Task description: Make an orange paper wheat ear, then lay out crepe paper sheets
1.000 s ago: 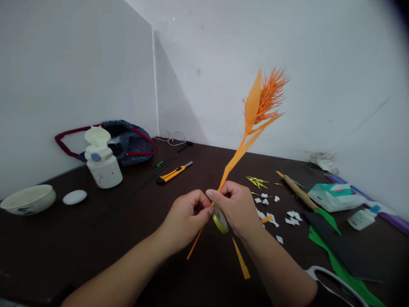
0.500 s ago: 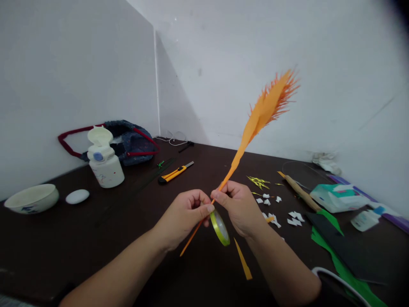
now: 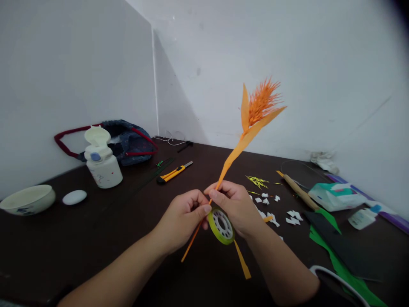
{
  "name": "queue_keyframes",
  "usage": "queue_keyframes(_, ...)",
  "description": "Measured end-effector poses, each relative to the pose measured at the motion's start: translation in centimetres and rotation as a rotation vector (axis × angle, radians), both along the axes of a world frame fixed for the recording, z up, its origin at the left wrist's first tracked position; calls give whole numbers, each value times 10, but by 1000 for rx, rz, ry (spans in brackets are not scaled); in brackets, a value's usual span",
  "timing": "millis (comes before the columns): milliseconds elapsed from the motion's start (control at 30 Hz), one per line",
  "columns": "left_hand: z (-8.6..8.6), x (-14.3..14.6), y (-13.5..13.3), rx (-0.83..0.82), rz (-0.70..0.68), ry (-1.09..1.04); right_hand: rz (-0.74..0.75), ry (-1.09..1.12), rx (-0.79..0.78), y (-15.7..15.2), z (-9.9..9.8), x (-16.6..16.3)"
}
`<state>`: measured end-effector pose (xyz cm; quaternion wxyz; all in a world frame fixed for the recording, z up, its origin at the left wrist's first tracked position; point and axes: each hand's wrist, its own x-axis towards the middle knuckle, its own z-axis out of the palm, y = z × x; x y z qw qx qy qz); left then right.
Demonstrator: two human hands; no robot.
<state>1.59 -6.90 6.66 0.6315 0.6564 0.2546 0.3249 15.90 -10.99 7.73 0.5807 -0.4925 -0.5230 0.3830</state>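
Stalk: orange artificial wheat stalk [image 3: 235, 151], held aloft over the worktop [image 3: 105, 230], tilted; bristled ear at upper right, bare stem end at lower left. Two lighter orange leaves flank the ear, one upright, one slanting right.
Left hand [image 3: 183, 219]: closed in a pinch, thumb against curled fingers, gripping the lower stem.
Right hand [image 3: 239, 207]: also pinched closed on the stem, just above the left; thumb lies along it.
Tape: yellow-green tape roll [image 3: 215, 230] with white spoked hub, hanging below the fingertips between the hands, its face towards the camera. Cannot tell whether a finger supports it.
Below roll: narrow orange strip [image 3: 243, 262], partly hidden behind the roll's lower edge.
Right of hands: yellow slivers [image 3: 257, 181] in a loose heap; white scraps [image 3: 277, 198] scattered nearer; farther right, wooden rod [image 3: 297, 189], green sheet [image 3: 329, 251], black sheet [image 3: 341, 247], teal-and-white packet [image 3: 335, 197], small bottle [image 3: 361, 219] with blue cap.
Left of hands: yellow utility knife [image 3: 172, 174], blade exposed; white bottle [image 3: 105, 172], flip lid raised; white oval disc [image 3: 74, 197], between bottle and bowl [image 3: 30, 200].
Rear left: denim bag [image 3: 139, 145] with red handles, behind the bottle.
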Motion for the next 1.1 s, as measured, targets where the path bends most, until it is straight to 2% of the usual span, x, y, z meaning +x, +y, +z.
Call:
queue_keyframes(67,0,0,1,-15,-2,-12,106,139,-37,1,-3,0)
queue_keyframes(167,0,1,3,-36,8,7,41,210,-50,4,-6,0)
queue_keyframes(300,-1,1,3,-56,-4,15,-105,94,-10,4,-6,-2)
queue_keyframes(500,-1,0,0,-20,-25,28,-222,-32,-14,0,-1,-3)
queue_keyframes(567,0,0,-1,26,14,46,-208,-79,-25,-1,1,-2)
queue_keyframes(667,0,1,0,70,48,61,-45,-31,-2,0,2,1)
queue_keyframes(733,0,1,2,75,45,69,11,28,8,1,1,3)
queue_keyframes(967,-1,2,1,-29,-20,44,-195,-39,10,3,-2,2)
queue_keyframes(1100,1,1,-2,-56,-51,22,-194,-128,-27,0,3,2)
